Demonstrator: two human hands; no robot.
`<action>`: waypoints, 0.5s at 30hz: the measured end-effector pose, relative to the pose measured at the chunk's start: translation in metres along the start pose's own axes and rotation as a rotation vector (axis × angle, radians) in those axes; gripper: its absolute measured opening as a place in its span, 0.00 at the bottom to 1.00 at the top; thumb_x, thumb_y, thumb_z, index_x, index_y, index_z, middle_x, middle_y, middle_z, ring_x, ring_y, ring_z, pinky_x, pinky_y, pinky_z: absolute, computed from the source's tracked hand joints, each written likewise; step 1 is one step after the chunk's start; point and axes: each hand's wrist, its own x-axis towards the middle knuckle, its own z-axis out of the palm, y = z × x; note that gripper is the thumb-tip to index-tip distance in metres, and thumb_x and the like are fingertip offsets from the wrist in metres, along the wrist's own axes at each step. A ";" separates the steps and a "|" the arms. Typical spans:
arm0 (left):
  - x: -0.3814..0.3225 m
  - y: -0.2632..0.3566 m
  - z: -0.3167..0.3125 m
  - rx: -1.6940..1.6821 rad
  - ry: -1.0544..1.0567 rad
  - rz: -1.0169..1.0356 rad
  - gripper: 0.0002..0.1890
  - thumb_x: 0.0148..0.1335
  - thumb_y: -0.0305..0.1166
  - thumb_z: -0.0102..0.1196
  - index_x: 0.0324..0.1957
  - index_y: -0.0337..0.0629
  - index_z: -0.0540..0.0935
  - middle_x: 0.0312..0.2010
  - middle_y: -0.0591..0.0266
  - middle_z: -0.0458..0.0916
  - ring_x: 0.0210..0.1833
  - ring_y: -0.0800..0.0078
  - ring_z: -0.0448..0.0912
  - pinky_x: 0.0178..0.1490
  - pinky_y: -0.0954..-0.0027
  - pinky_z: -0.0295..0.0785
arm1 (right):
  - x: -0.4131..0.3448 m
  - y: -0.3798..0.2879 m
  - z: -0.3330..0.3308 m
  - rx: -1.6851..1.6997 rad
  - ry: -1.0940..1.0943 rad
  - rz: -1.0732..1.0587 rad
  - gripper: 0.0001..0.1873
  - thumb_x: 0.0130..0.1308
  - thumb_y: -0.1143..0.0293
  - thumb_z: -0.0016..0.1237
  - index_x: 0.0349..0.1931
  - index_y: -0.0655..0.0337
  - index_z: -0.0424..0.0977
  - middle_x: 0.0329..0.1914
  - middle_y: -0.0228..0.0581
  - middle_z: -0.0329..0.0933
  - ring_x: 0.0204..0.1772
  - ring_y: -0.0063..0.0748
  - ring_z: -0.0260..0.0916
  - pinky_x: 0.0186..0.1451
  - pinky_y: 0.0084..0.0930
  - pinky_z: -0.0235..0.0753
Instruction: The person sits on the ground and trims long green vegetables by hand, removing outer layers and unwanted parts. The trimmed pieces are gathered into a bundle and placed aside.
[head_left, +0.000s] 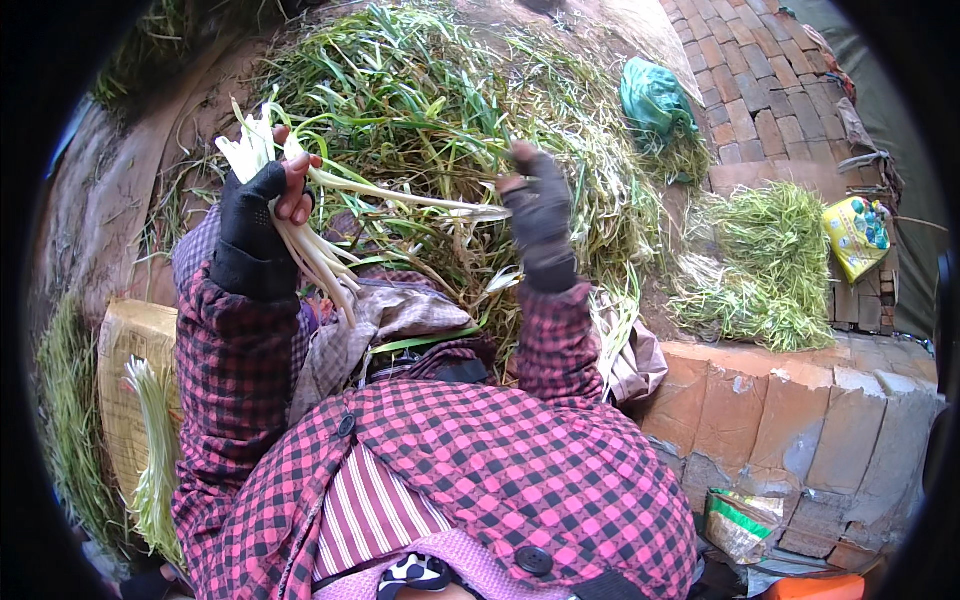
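Observation:
My left hand (281, 187), in a black fingerless glove, grips a bundle of pale leafy stalks (319, 259), their white ends sticking out above the fist and the rest hanging below it. My right hand (525, 187), in a dark fingerless glove and blurred, is raised to the right. One long pale stalk (405, 196) stretches from the left hand towards it; whether the right fingers hold its end I cannot tell. Beyond and beneath both hands lies a large heap of green leaves and dry stalks (450, 97). A grey checked cloth (405, 307) covers my lap.
A bundle of pale stalks (154, 450) leans against a yellowish carton (120, 375) at the left. To the right are more stalks on a pinkish cloth (645, 364), a low brick wall (750, 405), a green pile (780, 262), a teal bag (652, 97) and a yellow bag (855, 244).

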 end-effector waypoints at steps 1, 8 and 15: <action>0.000 0.000 0.001 -0.025 -0.011 -0.002 0.31 0.48 0.23 0.53 0.56 0.34 0.58 0.30 0.48 0.73 0.13 0.83 0.60 0.18 0.79 0.60 | -0.011 -0.019 0.019 0.174 -0.137 -0.094 0.16 0.49 0.68 0.55 0.39 0.61 0.70 0.34 0.41 0.73 0.37 0.33 0.71 0.38 0.29 0.72; 0.002 -0.002 -0.012 -0.008 -0.035 -0.021 0.25 0.51 0.26 0.51 0.52 0.35 0.62 0.38 0.45 0.75 0.13 0.83 0.61 0.19 0.79 0.62 | -0.031 -0.059 0.022 0.548 -0.438 0.273 0.11 0.64 0.64 0.42 0.26 0.60 0.70 0.16 0.28 0.65 0.17 0.19 0.61 0.20 0.18 0.61; -0.004 0.002 0.005 0.209 -0.101 -0.072 0.26 0.53 0.30 0.51 0.54 0.34 0.60 0.39 0.49 0.78 0.13 0.82 0.66 0.14 0.80 0.63 | -0.020 -0.088 0.035 0.668 -0.443 0.339 0.08 0.65 0.66 0.40 0.30 0.58 0.70 0.21 0.28 0.66 0.25 0.19 0.64 0.28 0.18 0.66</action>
